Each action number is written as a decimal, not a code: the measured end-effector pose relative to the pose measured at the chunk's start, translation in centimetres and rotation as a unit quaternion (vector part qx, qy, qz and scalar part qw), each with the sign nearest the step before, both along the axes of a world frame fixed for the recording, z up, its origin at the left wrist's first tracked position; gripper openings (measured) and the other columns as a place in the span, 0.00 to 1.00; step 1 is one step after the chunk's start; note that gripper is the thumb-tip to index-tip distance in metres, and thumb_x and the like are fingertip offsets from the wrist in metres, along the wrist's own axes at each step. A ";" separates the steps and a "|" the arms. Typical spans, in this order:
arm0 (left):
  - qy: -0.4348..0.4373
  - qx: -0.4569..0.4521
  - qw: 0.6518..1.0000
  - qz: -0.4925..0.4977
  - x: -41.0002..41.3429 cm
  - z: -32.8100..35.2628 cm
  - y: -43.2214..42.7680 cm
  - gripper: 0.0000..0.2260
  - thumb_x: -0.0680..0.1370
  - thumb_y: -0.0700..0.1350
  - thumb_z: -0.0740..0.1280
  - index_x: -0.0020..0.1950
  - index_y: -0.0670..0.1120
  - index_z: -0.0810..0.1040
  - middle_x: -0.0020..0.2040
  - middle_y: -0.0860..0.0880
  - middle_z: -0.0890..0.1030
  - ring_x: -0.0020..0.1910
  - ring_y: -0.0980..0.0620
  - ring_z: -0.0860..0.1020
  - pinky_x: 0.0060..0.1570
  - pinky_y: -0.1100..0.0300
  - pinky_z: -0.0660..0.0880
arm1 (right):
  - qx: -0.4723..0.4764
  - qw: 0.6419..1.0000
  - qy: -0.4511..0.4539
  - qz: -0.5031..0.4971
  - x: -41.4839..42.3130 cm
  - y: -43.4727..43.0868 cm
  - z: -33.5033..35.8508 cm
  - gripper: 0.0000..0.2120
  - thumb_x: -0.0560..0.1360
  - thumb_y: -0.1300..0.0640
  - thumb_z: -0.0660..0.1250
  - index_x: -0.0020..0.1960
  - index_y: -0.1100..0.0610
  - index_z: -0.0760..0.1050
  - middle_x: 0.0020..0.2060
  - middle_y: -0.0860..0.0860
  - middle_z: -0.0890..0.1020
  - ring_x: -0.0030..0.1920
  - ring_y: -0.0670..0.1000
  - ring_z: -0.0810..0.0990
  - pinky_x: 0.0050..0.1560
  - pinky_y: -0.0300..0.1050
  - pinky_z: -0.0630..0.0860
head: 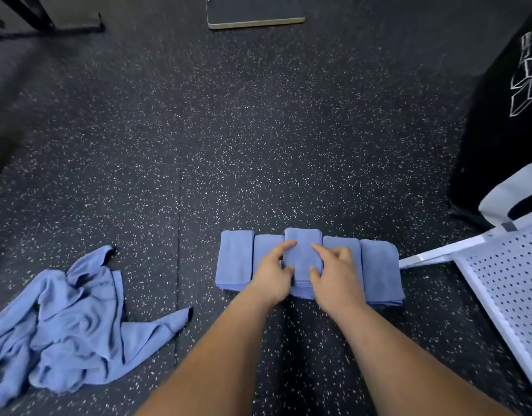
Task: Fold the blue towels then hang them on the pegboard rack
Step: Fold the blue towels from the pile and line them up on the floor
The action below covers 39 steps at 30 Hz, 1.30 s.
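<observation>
Currently five folded blue cloth towels lie side by side in a row on the dark rubber floor speckled with white [258, 130], directly in front of the person. The middle folded blue towel [303, 253] sits slightly farther forward than the others, and both hands are on it. The left hand [272, 277] grips its left edge, and the right hand [334, 277] grips its right edge. On each hand the fingers [288, 244] are curled, with the forefinger laid on the towel's top face and the thumb pressed against its near side. Whether that towel is lifted clear of the floor or rests on it cannot be told.

To its left are the leftmost folded towel [234, 259] and the second folded towel [264, 247], which is partly hidden by the left hand. To its right are the fourth folded towel [343, 242], mostly behind the right hand, and the rightmost folded towel [379, 271].

A crumpled heap of unfolded blue towels [69, 322] lies on the floor well to the left. The white perforated metal pegboard rack [511, 283] lies tilted at the right edge, one of its bars [424, 259] reaching almost to the rightmost folded towel. Behind it stands a black fabric cover with a white block logo [505, 115]. A flat dark board with a pale edge [254, 13] rests at the top.
</observation>
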<state>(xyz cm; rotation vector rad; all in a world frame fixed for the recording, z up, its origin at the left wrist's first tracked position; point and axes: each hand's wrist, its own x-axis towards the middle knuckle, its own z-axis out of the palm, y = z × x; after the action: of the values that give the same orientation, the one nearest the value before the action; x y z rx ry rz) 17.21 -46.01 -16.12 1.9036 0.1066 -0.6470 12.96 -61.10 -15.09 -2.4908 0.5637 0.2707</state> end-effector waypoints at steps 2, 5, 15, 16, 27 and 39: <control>-0.036 0.052 0.997 -0.039 0.0 -0.7 -0.5 0.26 0.84 0.38 0.62 0.78 0.60 0.70 0.61 0.48 0.79 0.44 0.50 0.77 0.50 0.52 0.80 | -0.040 0.999 0.019 0.007 -0.2 -0.1 -0.7 0.28 0.82 0.50 0.66 0.80 0.41 0.66 0.67 0.50 0.67 0.65 0.56 0.74 0.64 0.54 0.77; -0.120 0.169 0.973 -0.104 -0.2 -1.5 -1.4 0.27 0.82 0.42 0.65 0.81 0.56 0.67 0.66 0.46 0.77 0.63 0.45 0.74 0.67 0.51 0.72 | -0.067 0.997 0.030 0.017 -0.6 -0.2 -1.2 0.29 0.82 0.49 0.66 0.81 0.40 0.64 0.65 0.51 0.67 0.67 0.56 0.71 0.65 0.55 0.77; -0.190 0.312 0.915 -0.174 -0.2 -2.9 -1.8 0.31 0.80 0.46 0.69 0.81 0.59 0.63 0.66 0.47 0.69 0.65 0.43 0.67 0.65 0.49 0.72 | -0.136 0.986 0.081 0.058 -0.1 0.0 -1.0 0.29 0.84 0.46 0.64 0.82 0.37 0.59 0.65 0.52 0.65 0.66 0.57 0.69 0.62 0.53 0.77; -0.188 0.296 0.921 -0.170 -0.3 -2.8 -1.5 0.30 0.81 0.47 0.68 0.82 0.60 0.62 0.66 0.47 0.69 0.66 0.44 0.67 0.66 0.49 0.72 | -0.131 0.987 0.077 0.057 -0.2 -0.1 -0.8 0.28 0.83 0.46 0.64 0.81 0.37 0.59 0.65 0.52 0.65 0.66 0.57 0.70 0.62 0.53 0.77; -0.140 0.233 0.960 -0.061 -3.6 2.2 5.4 0.27 0.84 0.54 0.65 0.83 0.56 0.64 0.76 0.48 0.68 0.75 0.45 0.67 0.73 0.47 0.70 | -0.120 0.987 0.041 0.094 -0.8 2.5 3.4 0.29 0.82 0.48 0.66 0.81 0.44 0.63 0.69 0.54 0.66 0.66 0.58 0.70 0.63 0.53 0.76; -0.044 0.418 0.907 -0.034 -14.3 6.7 24.5 0.24 0.83 0.56 0.66 0.78 0.55 0.68 0.71 0.45 0.71 0.70 0.39 0.70 0.67 0.46 0.72 | -0.057 0.943 0.086 0.317 -2.6 19.3 7.3 0.29 0.82 0.42 0.65 0.81 0.44 0.65 0.74 0.54 0.68 0.72 0.60 0.72 0.69 0.54 0.73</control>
<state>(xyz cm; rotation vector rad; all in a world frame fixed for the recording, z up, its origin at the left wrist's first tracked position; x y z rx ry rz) 2.87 -21.51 -9.40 2.7713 0.2987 -0.6067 10.33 -41.84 -7.80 -2.7124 -0.1883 0.7201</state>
